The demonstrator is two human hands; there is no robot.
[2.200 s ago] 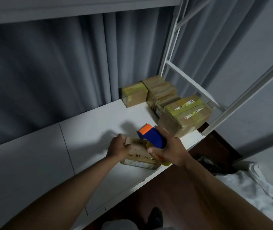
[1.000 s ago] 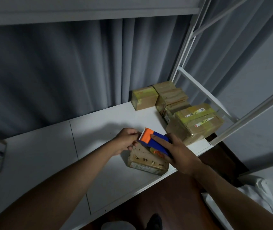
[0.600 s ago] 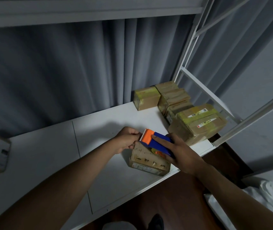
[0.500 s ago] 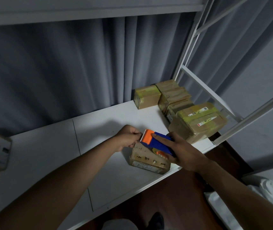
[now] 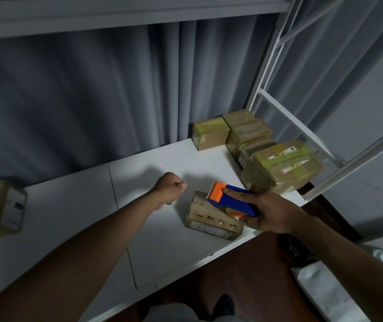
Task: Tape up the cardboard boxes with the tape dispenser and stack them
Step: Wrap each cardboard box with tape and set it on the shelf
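A small cardboard box (image 5: pixel 205 217) lies flat on the white table (image 5: pixel 93 217) near its front edge. My right hand (image 5: pixel 272 214) grips a blue tape dispenser (image 5: pixel 234 201) with an orange head, held on top of the box's right part. My left hand (image 5: pixel 170 189) hovers to the left of the box with its fingers curled into a fist, holding nothing I can see. Several taped boxes (image 5: pixel 281 166) stand stacked at the table's right end, with another taped box (image 5: pixel 210 132) behind them.
One more box (image 5: pixel 0 208) sits at the table's far left. Grey curtains (image 5: pixel 93 94) hang behind the table. A white metal shelf frame (image 5: pixel 276 98) rises at the right. Dark floor and white cloth (image 5: pixel 339 291) lie below right.
My left hand has let go of the box's far end and pulled back to the left into a fist. The dispenser stays on the box in my right hand.
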